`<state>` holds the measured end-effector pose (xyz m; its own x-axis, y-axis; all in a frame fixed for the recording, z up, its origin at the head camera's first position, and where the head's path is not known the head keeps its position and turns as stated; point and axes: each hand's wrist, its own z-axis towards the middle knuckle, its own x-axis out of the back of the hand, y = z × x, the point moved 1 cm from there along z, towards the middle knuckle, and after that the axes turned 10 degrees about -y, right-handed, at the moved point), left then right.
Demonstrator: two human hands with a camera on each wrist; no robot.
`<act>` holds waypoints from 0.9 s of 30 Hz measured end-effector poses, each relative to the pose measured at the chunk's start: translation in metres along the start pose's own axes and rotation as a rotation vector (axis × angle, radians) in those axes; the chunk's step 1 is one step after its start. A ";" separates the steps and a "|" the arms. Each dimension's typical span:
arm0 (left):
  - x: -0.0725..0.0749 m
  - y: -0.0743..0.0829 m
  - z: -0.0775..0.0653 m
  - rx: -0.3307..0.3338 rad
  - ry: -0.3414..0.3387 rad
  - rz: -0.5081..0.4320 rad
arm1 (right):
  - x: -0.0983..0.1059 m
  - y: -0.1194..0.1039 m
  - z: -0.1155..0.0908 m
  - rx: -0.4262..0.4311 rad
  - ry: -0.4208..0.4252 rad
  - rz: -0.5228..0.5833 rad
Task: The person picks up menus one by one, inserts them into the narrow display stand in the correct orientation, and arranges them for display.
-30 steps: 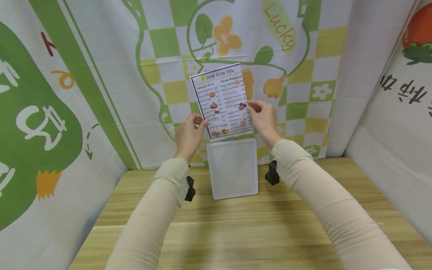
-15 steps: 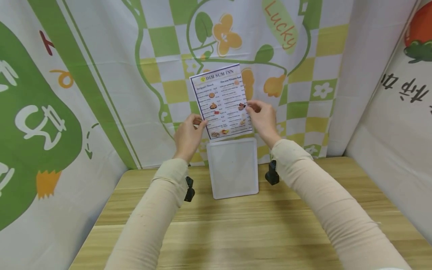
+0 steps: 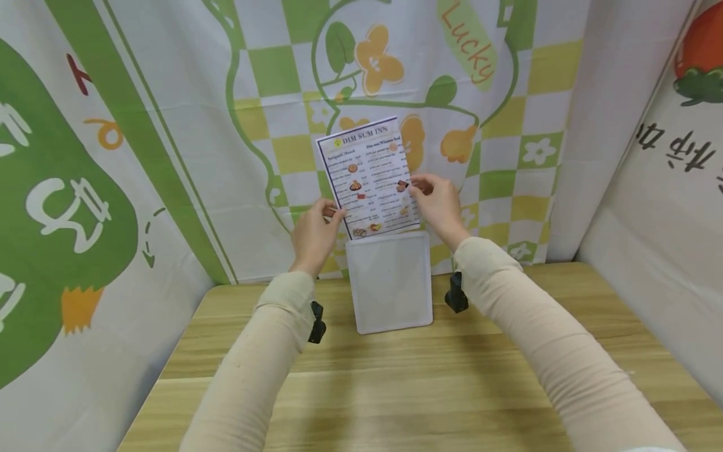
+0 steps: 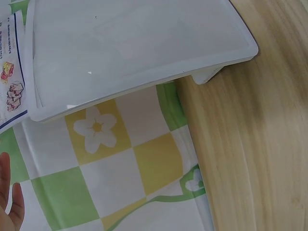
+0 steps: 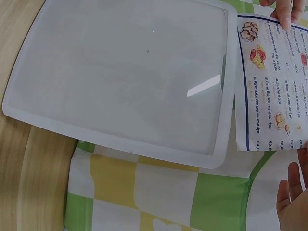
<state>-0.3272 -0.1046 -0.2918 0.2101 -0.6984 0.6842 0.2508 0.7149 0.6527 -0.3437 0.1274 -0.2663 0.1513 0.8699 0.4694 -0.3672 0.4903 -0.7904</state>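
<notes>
Both hands hold a printed "DIM SUM INN" menu sheet (image 3: 369, 182) upright, tilted a little counterclockwise, in the head view. The left hand (image 3: 316, 235) pinches its left edge low down, thumb in front. At the right edge, the right hand (image 3: 437, 204) pinches the sheet between thumb and fingers. Just below stands a white-rimmed display stand (image 3: 390, 282) with a plain pale face. In the right wrist view, the menu's bottom border (image 5: 248, 110) lies right at the stand's top rim (image 5: 230, 82). A support foot (image 4: 207, 74) shows behind the stand in the left wrist view.
The stand rests on a wood-grain table (image 3: 384, 389) near its back edge. A green, yellow and white printed cloth (image 3: 265, 125) hangs close behind, and printed cloth walls flank both sides. A black wrist device (image 3: 456, 294) hangs under each forearm.
Over the last half second, both hands and the menu have moved down slightly, bringing its bottom edge closer to the stand's top. The stand has stayed in place.
</notes>
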 end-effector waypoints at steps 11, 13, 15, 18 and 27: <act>-0.008 -0.010 -0.004 0.003 -0.003 0.000 | -0.007 0.010 -0.007 -0.025 -0.020 0.017; -0.010 -0.012 -0.004 -0.001 -0.011 0.005 | -0.008 0.012 -0.008 -0.024 -0.021 0.013; -0.012 -0.014 -0.005 -0.003 -0.024 0.005 | -0.009 0.015 -0.010 -0.026 -0.018 0.015; -0.014 -0.017 -0.008 0.007 -0.058 -0.005 | -0.012 0.019 -0.013 -0.034 -0.018 0.016; -0.017 -0.021 -0.009 0.075 -0.102 -0.070 | -0.017 0.033 -0.021 -0.061 -0.033 0.030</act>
<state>-0.3272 -0.1078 -0.3200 0.0961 -0.7422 0.6633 0.1894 0.6678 0.7198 -0.3393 0.1296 -0.3084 0.1097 0.8828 0.4568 -0.3144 0.4668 -0.8266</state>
